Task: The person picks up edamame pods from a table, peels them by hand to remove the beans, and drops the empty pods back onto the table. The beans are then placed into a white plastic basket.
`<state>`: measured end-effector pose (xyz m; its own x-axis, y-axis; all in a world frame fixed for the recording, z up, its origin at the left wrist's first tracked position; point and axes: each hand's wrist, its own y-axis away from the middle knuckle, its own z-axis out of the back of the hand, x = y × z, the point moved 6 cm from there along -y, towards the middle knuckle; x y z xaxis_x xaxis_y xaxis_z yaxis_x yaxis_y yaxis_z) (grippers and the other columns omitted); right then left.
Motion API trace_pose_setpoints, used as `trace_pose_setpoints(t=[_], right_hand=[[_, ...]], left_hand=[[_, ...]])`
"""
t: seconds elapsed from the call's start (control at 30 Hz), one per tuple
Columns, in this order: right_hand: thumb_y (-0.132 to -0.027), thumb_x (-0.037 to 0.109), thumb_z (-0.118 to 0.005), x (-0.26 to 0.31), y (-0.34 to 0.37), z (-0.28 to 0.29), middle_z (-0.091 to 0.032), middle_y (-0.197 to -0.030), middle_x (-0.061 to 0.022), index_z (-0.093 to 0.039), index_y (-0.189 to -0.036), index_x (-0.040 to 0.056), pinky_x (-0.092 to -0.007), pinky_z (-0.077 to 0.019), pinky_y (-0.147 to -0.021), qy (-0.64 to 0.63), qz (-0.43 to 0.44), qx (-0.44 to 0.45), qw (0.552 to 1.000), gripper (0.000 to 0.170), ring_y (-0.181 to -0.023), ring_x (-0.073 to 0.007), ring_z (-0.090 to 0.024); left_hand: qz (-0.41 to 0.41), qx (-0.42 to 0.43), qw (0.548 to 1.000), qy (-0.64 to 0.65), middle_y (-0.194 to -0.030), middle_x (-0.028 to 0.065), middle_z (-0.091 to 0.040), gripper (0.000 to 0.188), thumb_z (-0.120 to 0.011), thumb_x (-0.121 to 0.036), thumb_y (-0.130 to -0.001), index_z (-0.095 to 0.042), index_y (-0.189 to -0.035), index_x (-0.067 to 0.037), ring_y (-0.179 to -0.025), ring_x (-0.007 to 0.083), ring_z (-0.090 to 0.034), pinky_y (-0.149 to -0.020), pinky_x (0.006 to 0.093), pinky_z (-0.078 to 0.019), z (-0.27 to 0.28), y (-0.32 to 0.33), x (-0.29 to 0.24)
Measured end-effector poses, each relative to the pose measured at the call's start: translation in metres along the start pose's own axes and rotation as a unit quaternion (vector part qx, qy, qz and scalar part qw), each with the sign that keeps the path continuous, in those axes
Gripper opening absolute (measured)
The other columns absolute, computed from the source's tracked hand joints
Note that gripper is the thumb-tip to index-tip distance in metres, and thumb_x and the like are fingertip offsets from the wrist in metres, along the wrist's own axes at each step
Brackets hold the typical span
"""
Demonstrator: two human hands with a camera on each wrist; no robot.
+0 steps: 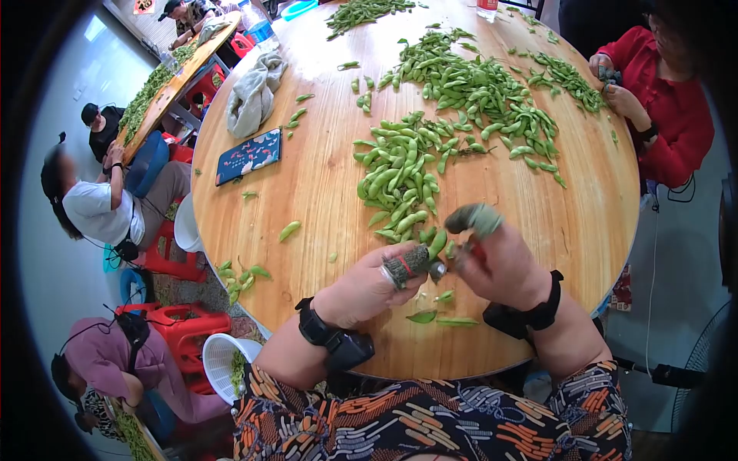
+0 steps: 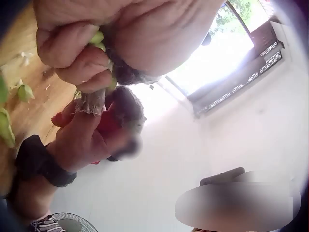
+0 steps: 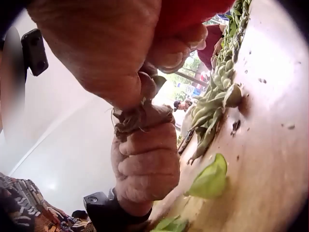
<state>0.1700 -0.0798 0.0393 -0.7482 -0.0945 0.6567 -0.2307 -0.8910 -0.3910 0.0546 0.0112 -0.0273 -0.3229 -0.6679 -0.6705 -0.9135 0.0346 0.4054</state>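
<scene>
Close to the table's near edge, the left hand (image 1: 373, 284), its thumb wrapped in dark cloth with a red band, is curled round green pods; bits of green (image 2: 98, 38) show between its fingers in the left wrist view. Facing it is the right hand (image 1: 503, 265), with greenish cloth on a bent finger and its thumb beside a pod. Whether it pinches anything is unclear. A pod (image 1: 437, 243) stands between the hands. Beyond them spreads a heap of green pods (image 1: 396, 177). Loose pods (image 1: 457, 321) lie just below the hands.
On the round wooden table (image 1: 307, 200) lie a patterned blue booklet (image 1: 248, 157) and a grey cloth (image 1: 256, 94). A person in red (image 1: 676, 115) sits at the right. A white basket (image 1: 223, 361) and red stools (image 1: 181, 330) stand at the lower left.
</scene>
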Motion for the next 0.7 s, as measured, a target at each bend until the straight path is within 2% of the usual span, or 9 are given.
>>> trace_pose_setpoints(t=[0.03, 0.07, 0.13, 0.17, 0.27, 0.33, 0.47, 0.53, 0.7], right_hand=[[-0.080, 0.008, -0.057, -0.012, 0.002, 0.004, -0.054, -0.071, -0.0096, -0.053, -0.099, 0.0048, -0.0306, -0.0454, -0.045, -0.077, -0.093, -0.036, 0.992, 0.019, -0.052, -0.0215, -0.057], [-0.080, 0.008, -0.057, -0.011, 0.001, 0.004, -0.054, -0.071, -0.0096, -0.053, -0.099, 0.0048, -0.0306, -0.0454, -0.045, -0.077, -0.092, -0.035, 0.992, 0.019, -0.052, -0.0215, -0.057], [-0.087, 0.007, -0.047, -0.027, 0.006, -0.014, -0.052, -0.066, -0.0044, -0.051, -0.099, 0.0029, -0.0263, -0.0429, -0.042, -0.325, -0.281, 0.048, 0.902, 0.013, -0.048, -0.0122, -0.054], [-0.091, 0.007, -0.041, -0.026, 0.007, -0.019, -0.052, -0.067, -0.0016, -0.050, -0.100, 0.0021, -0.0239, -0.0411, -0.040, -0.341, -0.275, 0.060, 0.897, 0.014, -0.046, -0.0070, -0.050], [-0.090, 0.007, -0.041, -0.019, 0.007, -0.028, -0.054, -0.068, -0.0024, -0.049, -0.099, 0.0016, -0.0222, -0.0402, -0.040, -0.394, -0.320, 0.084, 0.858, 0.013, -0.044, -0.0074, -0.049], [-0.091, 0.007, -0.041, -0.021, 0.009, -0.031, -0.054, -0.069, -0.0024, -0.049, -0.098, 0.0012, -0.0217, -0.0402, -0.040, -0.424, -0.325, 0.095, 0.840, 0.013, -0.044, -0.0073, -0.049], [-0.090, 0.008, -0.041, -0.024, 0.011, -0.033, -0.055, -0.070, -0.0031, -0.048, -0.097, 0.0003, -0.0213, -0.0402, -0.041, -0.431, -0.313, 0.118, 0.838, 0.012, -0.045, -0.0073, -0.050], [-0.090, 0.007, -0.040, -0.026, 0.012, -0.034, -0.055, -0.070, -0.0028, -0.048, -0.098, 0.0007, -0.0213, -0.0402, -0.041, -0.415, -0.313, 0.120, 0.846, 0.012, -0.045, -0.0074, -0.049], [-0.090, 0.007, -0.038, -0.022, 0.010, -0.032, -0.053, -0.068, -0.0017, -0.047, -0.100, 0.0026, -0.0212, -0.0406, -0.041, -0.410, -0.314, 0.138, 0.845, 0.015, -0.045, -0.0078, -0.049]], left_hand=[[-0.039, -0.006, 0.999, -0.021, -0.065, -0.0026, -0.044, 0.024, -0.042, -0.028, -0.098, -0.055, -0.101, -0.008, -0.053, 0.0077, -0.037, -0.048, 0.0205, -0.0291, 0.001, 0.000, -0.003], [-0.040, -0.006, 0.999, -0.020, -0.065, -0.0026, -0.044, 0.024, -0.042, -0.028, -0.098, -0.055, -0.101, -0.008, -0.053, 0.0077, -0.037, -0.048, 0.0205, -0.0291, -0.001, 0.001, -0.003], [-0.084, -0.029, 0.992, -0.088, -0.069, -0.0036, -0.045, 0.022, -0.044, -0.023, -0.098, -0.055, -0.107, -0.007, -0.058, 0.0056, -0.037, -0.054, 0.0184, -0.0291, -0.004, 0.004, -0.010], [-0.082, -0.029, 0.992, -0.087, -0.069, -0.0036, -0.045, 0.022, -0.044, -0.023, -0.098, -0.055, -0.107, -0.007, -0.058, 0.0056, -0.037, -0.054, 0.0184, -0.0291, -0.004, 0.002, -0.009], [-0.183, -0.069, 0.948, -0.250, -0.077, -0.0007, -0.052, 0.021, -0.048, -0.010, -0.093, -0.053, -0.113, -0.004, -0.069, 0.0128, -0.051, -0.062, 0.0274, -0.0426, -0.001, -0.003, -0.013], [-0.313, -0.101, 0.877, -0.351, -0.082, 0.0048, -0.056, 0.019, -0.049, -0.007, -0.091, -0.053, -0.109, -0.001, -0.078, 0.0196, -0.056, -0.070, 0.0331, -0.0454, 0.003, -0.005, -0.015], [-0.297, -0.113, 0.851, -0.418, -0.079, 0.0136, -0.055, 0.016, -0.051, -0.005, -0.087, -0.052, -0.102, 0.000, -0.074, 0.0273, -0.057, -0.068, 0.0340, -0.0456, 0.011, -0.005, -0.012], [-0.319, -0.144, 0.795, -0.496, -0.077, 0.0179, -0.054, 0.014, -0.056, -0.003, -0.082, -0.051, -0.095, -0.001, -0.072, 0.0352, -0.057, -0.064, 0.0367, -0.0463, 0.002, 0.001, -0.019], [-0.312, -0.141, 0.691, -0.637, -0.076, 0.0176, -0.055, 0.017, -0.061, -0.002, -0.077, -0.049, -0.090, -0.001, -0.070, 0.0376, -0.057, -0.059, 0.0405, -0.0458, -0.017, 0.011, -0.026]])
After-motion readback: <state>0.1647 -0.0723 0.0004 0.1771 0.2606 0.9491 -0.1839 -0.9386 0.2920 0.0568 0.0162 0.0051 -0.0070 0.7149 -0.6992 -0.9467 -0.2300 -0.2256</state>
